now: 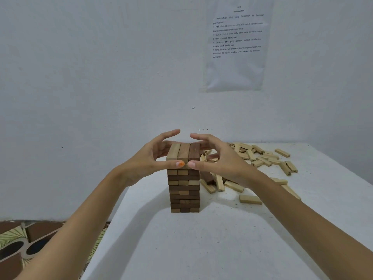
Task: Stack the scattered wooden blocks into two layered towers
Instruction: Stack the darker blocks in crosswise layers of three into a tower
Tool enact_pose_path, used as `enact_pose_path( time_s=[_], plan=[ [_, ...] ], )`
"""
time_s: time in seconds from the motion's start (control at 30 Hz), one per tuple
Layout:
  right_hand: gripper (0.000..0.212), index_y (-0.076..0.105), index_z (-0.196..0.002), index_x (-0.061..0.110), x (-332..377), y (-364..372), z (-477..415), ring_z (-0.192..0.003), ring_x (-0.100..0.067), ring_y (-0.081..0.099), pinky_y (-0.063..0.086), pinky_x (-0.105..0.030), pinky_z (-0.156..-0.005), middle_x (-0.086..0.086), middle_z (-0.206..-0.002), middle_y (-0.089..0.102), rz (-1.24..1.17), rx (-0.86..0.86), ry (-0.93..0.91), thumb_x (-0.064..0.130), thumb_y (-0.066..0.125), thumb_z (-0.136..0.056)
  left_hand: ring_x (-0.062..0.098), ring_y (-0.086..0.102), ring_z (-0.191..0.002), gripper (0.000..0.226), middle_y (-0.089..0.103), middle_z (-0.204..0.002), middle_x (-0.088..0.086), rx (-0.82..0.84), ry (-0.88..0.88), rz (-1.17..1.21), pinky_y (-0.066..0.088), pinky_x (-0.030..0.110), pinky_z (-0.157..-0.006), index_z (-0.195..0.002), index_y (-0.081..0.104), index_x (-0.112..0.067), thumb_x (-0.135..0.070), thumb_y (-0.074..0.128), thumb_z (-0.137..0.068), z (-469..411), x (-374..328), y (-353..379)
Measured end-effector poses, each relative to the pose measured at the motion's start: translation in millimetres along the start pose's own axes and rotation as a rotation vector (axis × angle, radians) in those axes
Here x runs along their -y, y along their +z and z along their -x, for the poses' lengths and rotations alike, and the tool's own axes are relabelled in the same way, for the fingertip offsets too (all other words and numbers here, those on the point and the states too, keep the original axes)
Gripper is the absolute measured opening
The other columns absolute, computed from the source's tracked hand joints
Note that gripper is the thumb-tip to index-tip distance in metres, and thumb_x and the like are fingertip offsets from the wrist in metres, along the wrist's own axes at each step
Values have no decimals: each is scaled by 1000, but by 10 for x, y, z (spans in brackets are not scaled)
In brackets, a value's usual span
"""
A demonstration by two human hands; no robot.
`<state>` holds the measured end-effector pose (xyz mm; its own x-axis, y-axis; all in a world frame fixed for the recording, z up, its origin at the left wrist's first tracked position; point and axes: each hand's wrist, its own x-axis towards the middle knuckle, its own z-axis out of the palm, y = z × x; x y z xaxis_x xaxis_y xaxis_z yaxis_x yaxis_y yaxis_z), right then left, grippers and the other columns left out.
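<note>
A tower of wooden blocks, several layers of mixed light and dark wood, stands on the white table. Its top layer is three blocks side by side. My left hand cups the top layer from the left, its thumb pressed on the near ends and its fingers reaching round the far side. From the right, my right hand mirrors that hold, thumb on the near ends, fingers behind. The two thumbs nearly meet. Scattered light blocks lie to the right.
Loose blocks lie close to the tower's right side, under my right forearm. A printed sheet hangs on the wall behind. The table's left edge drops to a patterned floor.
</note>
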<state>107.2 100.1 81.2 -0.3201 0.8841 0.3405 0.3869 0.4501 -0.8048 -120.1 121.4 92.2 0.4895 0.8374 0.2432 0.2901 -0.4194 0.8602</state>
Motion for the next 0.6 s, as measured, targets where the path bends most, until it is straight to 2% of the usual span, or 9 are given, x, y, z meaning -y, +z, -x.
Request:
enact_pose_path(
  time_s=[0.23, 0.4, 0.6],
  plan=[
    [75, 48, -134, 43, 4, -2, 3, -113, 9, 53, 42, -24, -97, 19, -118, 63, 1, -18, -11, 51, 77, -65, 15, 59, -114, 75, 64, -119, -1, -36, 15, 8, 50, 28, -94, -137, 46, -30, -23, 81, -72, -10, 42, 13],
    [75, 51, -131, 43, -12, -2, -6, -112, 5, 56, 44, -28, -98, 17, -116, 64, -19, -22, -9, 52, 79, -62, 11, 58, -118, 78, 62, -125, -4, -44, 11, 35, 49, 29, -96, -134, 51, -28, -34, 81, -63, -1, 66, 7],
    [74, 51, -130, 45, -35, -13, -25, -114, 2, 56, 45, -27, -97, 12, -120, 64, -30, -16, -13, 50, 81, -62, 9, 57, -118, 73, 62, -126, -6, -59, 14, 30, 47, 31, -101, -133, 53, -25, -24, 83, -67, -6, 72, 17]
  ],
)
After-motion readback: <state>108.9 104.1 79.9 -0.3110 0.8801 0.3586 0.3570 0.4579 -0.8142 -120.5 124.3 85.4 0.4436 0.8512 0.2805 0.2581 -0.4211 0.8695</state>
